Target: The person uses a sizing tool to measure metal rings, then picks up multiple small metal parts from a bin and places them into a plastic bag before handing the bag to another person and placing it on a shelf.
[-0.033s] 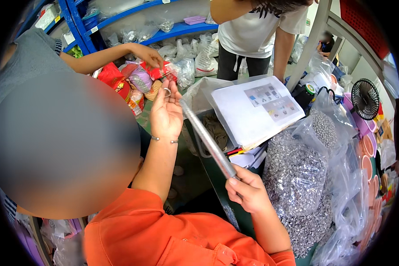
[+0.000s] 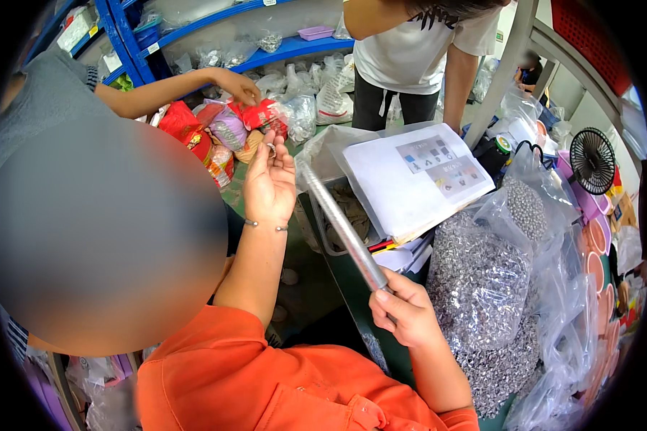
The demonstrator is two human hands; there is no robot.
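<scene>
My left hand (image 2: 269, 179) is raised palm up, its thumb and fingers closed on a small silver-coloured ring (image 2: 272, 150). A thin cuff bracelet (image 2: 266, 227) is on that wrist. My right hand (image 2: 404, 305) grips the thick lower end of a tapered metal ring mandrel (image 2: 345, 226). The mandrel slants up and left, its thin end close beside my left fingers, with the ring off it.
Papers in a clear sleeve (image 2: 417, 179) lie across a plastic bin (image 2: 331, 248) ahead. Bags of small silvery pieces (image 2: 478, 280) and a black fan (image 2: 592, 161) are at right. One person (image 2: 402, 65) stands opposite; another person's arm (image 2: 158, 93) reaches in from the left.
The mandrel and my right hand have shifted slightly right. My left fingers have curled a little more around the ring, which has turned.
</scene>
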